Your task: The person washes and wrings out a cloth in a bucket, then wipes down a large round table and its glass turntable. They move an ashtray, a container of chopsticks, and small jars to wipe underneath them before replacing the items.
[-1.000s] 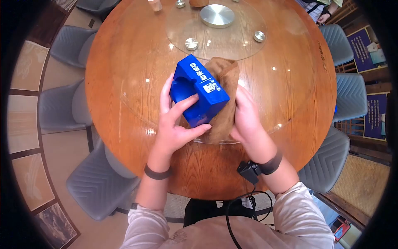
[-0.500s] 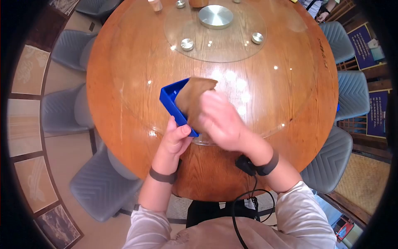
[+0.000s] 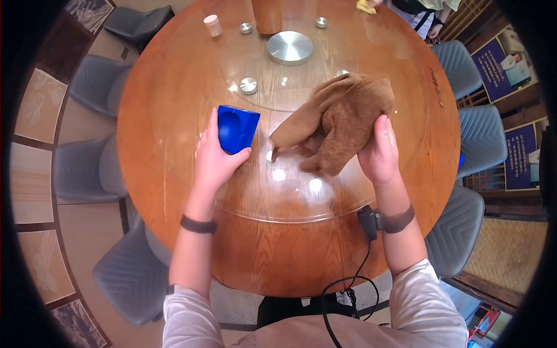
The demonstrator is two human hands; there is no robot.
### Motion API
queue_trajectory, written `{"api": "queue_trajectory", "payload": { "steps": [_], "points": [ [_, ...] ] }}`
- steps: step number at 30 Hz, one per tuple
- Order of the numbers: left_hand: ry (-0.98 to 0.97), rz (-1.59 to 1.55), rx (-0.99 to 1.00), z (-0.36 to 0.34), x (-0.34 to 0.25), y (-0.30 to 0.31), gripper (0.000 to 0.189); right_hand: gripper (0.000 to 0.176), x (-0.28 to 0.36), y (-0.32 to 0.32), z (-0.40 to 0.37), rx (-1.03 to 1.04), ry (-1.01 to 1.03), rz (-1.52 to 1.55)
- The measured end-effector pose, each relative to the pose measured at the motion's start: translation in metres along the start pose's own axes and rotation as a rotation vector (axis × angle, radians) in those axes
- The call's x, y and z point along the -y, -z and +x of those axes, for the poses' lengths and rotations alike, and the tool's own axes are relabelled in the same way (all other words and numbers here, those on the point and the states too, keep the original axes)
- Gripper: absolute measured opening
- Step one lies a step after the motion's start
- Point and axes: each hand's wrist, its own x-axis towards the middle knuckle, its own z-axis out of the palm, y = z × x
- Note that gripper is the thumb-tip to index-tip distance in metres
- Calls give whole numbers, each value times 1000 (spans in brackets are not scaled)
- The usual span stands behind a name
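A blue box-like object with a round hollow in its face is gripped in my left hand, thumb along its lower edge. To the right, a brown cloth hangs in loose folds over the glass-topped table. My right hand holds the cloth by its right side, and some of its fingers are hidden behind the fabric. The box and the cloth are apart.
On the round wooden table stand a large metal disc, small metal discs, a pink-white cup and a brown container. Another person's hand touches a yellow cloth. Grey chairs surround the table.
My hands have moved apart. The brown cloth has come away from the blue object and now hangs at the right, spread out. The blue object has turned, showing its hollow face.
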Motion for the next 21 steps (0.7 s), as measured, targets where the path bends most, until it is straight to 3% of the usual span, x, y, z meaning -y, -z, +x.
{"api": "queue_trajectory", "payload": {
  "steps": [3,4,6,10,11,15,21],
  "points": [
    [67,178,-16,12,5,-7,112,55,-8,13,11,74,6,-622],
    [86,218,-16,15,8,-9,111,58,-20,15,15,-12,38,-865],
    [80,187,5,21,21,-15,111,56,-49,27,37,105,142,-1032],
    [-2,172,-68,21,35,-20,115,56,-94,17,86,272,-27,-1226],
    [35,55,-34,14,31,-14,124,58,-110,14,97,299,-66,-1259],
    [193,195,23,-20,39,-13,136,60,-164,-10,136,313,-137,-1320],
    [132,247,99,-26,65,-14,137,54,-200,-56,207,724,-261,-1562]
  ]
}}
